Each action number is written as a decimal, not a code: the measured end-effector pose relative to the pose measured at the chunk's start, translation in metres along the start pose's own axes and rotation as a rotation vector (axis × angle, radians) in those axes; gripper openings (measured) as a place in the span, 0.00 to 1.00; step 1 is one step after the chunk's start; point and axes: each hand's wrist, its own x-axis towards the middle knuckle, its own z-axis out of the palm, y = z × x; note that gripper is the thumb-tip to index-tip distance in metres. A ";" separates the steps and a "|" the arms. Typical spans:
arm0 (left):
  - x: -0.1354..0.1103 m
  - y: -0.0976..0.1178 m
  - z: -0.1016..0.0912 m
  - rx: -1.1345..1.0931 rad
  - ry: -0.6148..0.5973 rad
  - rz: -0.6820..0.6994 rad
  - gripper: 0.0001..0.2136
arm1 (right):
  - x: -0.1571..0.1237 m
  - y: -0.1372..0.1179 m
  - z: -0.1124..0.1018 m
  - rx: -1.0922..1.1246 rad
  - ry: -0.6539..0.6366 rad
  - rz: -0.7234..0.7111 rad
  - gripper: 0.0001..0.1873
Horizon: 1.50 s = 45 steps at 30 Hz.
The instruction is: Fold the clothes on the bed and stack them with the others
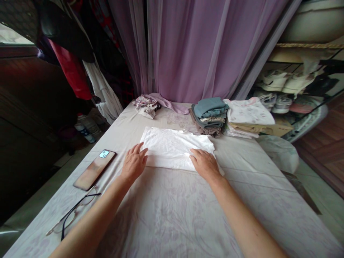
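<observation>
A folded white cloth garment (pixel 172 148) lies flat in the middle of the bed, on a pale sheet with a lilac floral print (pixel 172 215). My left hand (pixel 133 163) rests on the sheet, its fingertips against the garment's left edge. My right hand (pixel 204 165) lies flat on the garment's near right corner, fingers spread and not gripping. Neither hand holds anything.
A smartphone (pixel 94 170) and glasses (pixel 73 213) lie at the bed's left edge. Folded clothes stacks (pixel 209 116) (pixel 248 113) and a crumpled floral cloth (pixel 146 106) sit at the far end, before a lilac curtain (pixel 193 46). Shoes (pixel 282 82) sit on a rack at right.
</observation>
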 end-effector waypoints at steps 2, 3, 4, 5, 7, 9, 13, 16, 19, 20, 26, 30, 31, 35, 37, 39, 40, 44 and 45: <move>0.001 0.011 0.008 -0.056 -0.049 0.137 0.20 | -0.003 -0.016 0.005 0.070 0.096 -0.085 0.20; 0.001 0.016 0.012 -0.078 -0.098 0.180 0.20 | -0.005 -0.026 0.009 0.115 0.120 -0.155 0.22; 0.001 0.020 0.016 -0.090 -0.149 0.202 0.21 | -0.007 -0.036 0.013 0.155 0.114 -0.240 0.23; 0.002 0.024 0.019 -0.092 -0.192 0.209 0.22 | -0.009 -0.046 0.019 0.180 0.085 -0.316 0.24; 0.002 0.027 0.023 -0.079 -0.239 0.203 0.24 | -0.013 -0.062 0.029 0.187 0.004 -0.394 0.27; 0.002 0.026 0.025 -0.061 -0.249 0.197 0.25 | -0.016 -0.068 0.037 0.160 -0.059 -0.402 0.31; 0.001 0.020 0.028 -0.046 -0.233 0.172 0.26 | -0.022 -0.055 0.041 0.098 -0.096 -0.378 0.33; 0.000 0.018 0.030 -0.044 -0.219 0.146 0.25 | -0.030 -0.035 0.039 0.066 -0.078 -0.334 0.32; 0.001 0.020 0.031 -0.048 -0.204 0.122 0.24 | -0.040 -0.019 0.037 0.051 -0.034 -0.292 0.32; 0.002 0.021 0.030 -0.047 -0.205 0.114 0.24 | -0.044 -0.015 0.037 0.048 -0.020 -0.278 0.32; 0.003 0.025 0.029 -0.024 -0.191 0.071 0.25 | -0.057 -0.010 0.037 0.070 0.034 -0.218 0.29; 0.003 0.026 0.029 -0.004 -0.172 0.069 0.28 | -0.064 -0.002 0.033 0.199 0.132 -0.219 0.21; 0.002 0.027 0.029 -0.001 -0.172 0.073 0.29 | -0.066 0.003 0.031 0.239 0.174 -0.196 0.19; 0.002 0.027 0.026 0.001 -0.174 0.079 0.30 | -0.078 0.036 0.015 0.248 0.405 0.117 0.19; 0.001 0.027 0.025 -0.007 -0.165 0.080 0.30 | -0.082 0.054 0.010 0.198 0.465 0.292 0.17; 0.001 0.027 0.026 -0.015 -0.153 0.078 0.30 | -0.085 0.067 0.010 0.183 0.454 0.363 0.16; 0.001 0.027 0.026 -0.015 -0.151 0.076 0.29 | -0.085 0.072 0.012 0.188 0.438 0.359 0.16; 0.002 0.028 0.028 -0.001 -0.154 0.064 0.29 | -0.080 0.078 0.023 0.210 0.395 0.298 0.15; 0.002 0.028 0.028 0.001 -0.154 0.062 0.29 | -0.079 0.078 0.025 0.203 0.387 0.297 0.15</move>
